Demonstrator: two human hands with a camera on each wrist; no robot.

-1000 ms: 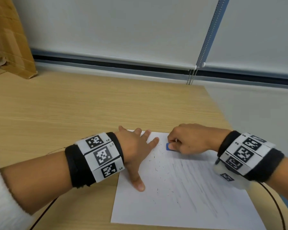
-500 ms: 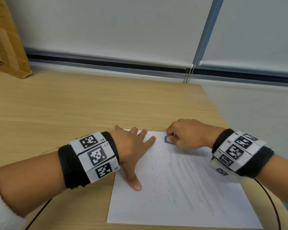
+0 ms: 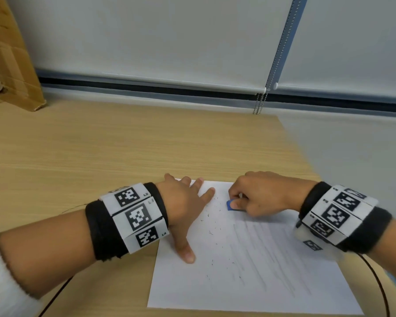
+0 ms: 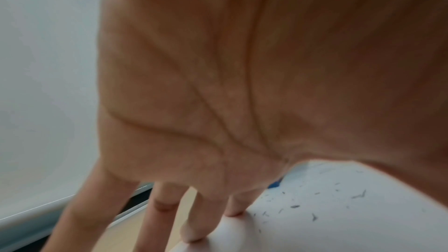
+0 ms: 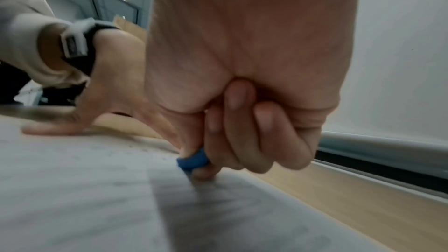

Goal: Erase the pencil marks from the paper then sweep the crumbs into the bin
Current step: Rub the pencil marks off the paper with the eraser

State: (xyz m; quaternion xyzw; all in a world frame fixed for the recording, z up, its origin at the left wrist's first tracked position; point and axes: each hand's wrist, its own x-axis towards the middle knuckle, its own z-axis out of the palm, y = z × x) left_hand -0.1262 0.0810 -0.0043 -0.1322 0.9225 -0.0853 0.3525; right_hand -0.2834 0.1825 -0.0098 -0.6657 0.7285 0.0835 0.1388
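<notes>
A white sheet of paper (image 3: 249, 266) lies on the wooden desk near its front right corner, with faint grey pencil strokes (image 3: 261, 252) across its middle. Dark eraser crumbs (image 3: 212, 227) are scattered over its left half and show in the left wrist view too (image 4: 315, 216). My left hand (image 3: 188, 207) lies flat with spread fingers on the sheet's top left corner, thumb pointing toward me. My right hand (image 3: 236, 203) pinches a small blue eraser (image 3: 231, 205) and presses it onto the paper near the top edge; in the right wrist view the eraser (image 5: 192, 160) sits under curled fingers. No bin is in view.
A cardboard box (image 3: 12, 65) stands at the far left of the desk (image 3: 101, 152). Roller blinds with a bead chain (image 3: 260, 104) hang behind the desk. The desk's right edge runs close to my right wrist.
My right hand has drawn the eraser slightly back toward me on the paper. The left hand has stayed pressed on the sheet. The head camera has shifted a little.
</notes>
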